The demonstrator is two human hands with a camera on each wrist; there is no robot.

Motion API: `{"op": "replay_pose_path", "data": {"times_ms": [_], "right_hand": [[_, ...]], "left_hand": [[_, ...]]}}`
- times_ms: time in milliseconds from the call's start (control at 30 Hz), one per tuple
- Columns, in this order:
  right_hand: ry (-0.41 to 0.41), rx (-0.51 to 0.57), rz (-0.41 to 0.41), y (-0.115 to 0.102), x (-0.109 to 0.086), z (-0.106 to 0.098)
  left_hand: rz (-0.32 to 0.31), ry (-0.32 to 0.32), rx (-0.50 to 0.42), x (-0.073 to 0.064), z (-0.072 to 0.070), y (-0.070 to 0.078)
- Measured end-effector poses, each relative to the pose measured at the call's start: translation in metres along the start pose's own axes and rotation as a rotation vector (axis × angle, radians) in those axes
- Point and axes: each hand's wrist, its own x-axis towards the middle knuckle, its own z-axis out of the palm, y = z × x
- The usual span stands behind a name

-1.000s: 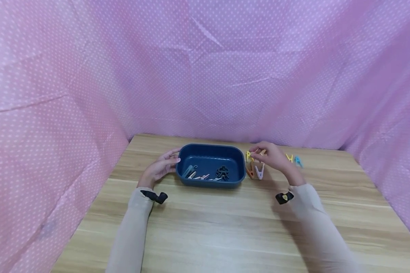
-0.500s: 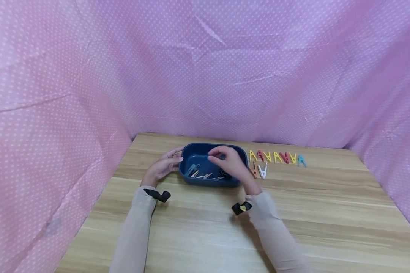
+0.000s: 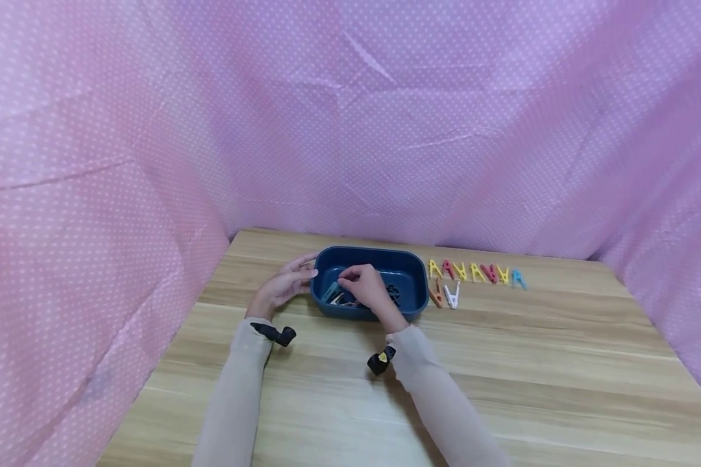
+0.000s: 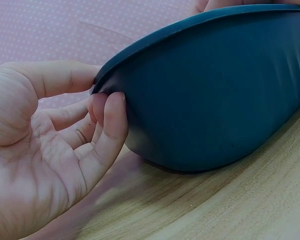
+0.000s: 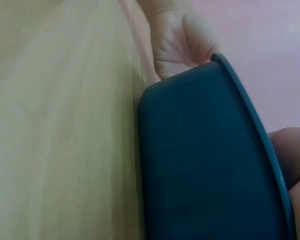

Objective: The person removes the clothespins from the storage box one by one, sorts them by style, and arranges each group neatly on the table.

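Observation:
A dark blue plastic basin (image 3: 374,312) stands on the wooden table. My left hand (image 3: 286,285) holds its left end, thumb on the rim and fingers against the outer wall, as the left wrist view shows. My right hand (image 3: 365,285) reaches down into the basin, fingers bent, fingertips at the upper end of a teal clothespin (image 3: 330,291). Whether they pinch it is too small to tell, and the right wrist view has the basin wall in front of the fingertips. Pale clothespins (image 3: 337,299) lie beside the teal one. Dark clips (image 3: 393,293) lie in the basin's right part.
Right of the basin, a back row of yellow, red and blue clothespins (image 3: 475,272) lies on the table (image 3: 502,363). In front of that row lie an orange clothespin (image 3: 437,296) and a white clothespin (image 3: 452,296). A pink dotted cloth (image 3: 350,130) hangs behind and at both sides.
My right hand has moved left from the clothespin row, over the basin and down to the teal clothespin. A red clothespin it was at now lies in the row. The left hand keeps its hold.

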Motion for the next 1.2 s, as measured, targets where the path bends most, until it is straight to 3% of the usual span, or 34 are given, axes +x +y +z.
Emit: {"op": "replay_pose_path", "data": {"times_ms": [400,600,800,1200], "right_hand": [[-0.053,-0.225,-0.039,0.002,0.005,0.007],[-0.046,-0.341,-0.077,-0.001,0.002,0.009],[-0.013,-0.443,-0.118,-0.004,-0.001,0.012],[-0.031,-0.472,-0.100,-0.004,0.000,0.012]], "left_hand": [[0.012,-0.026,-0.003,-0.002,0.000,0.002],[-0.014,-0.011,-0.015,-0.002,0.002,0.004],[-0.002,-0.031,-0.010,-0.002,0.001,0.004],[-0.009,-0.018,-0.040,-0.001,0.002,0.004]]}}
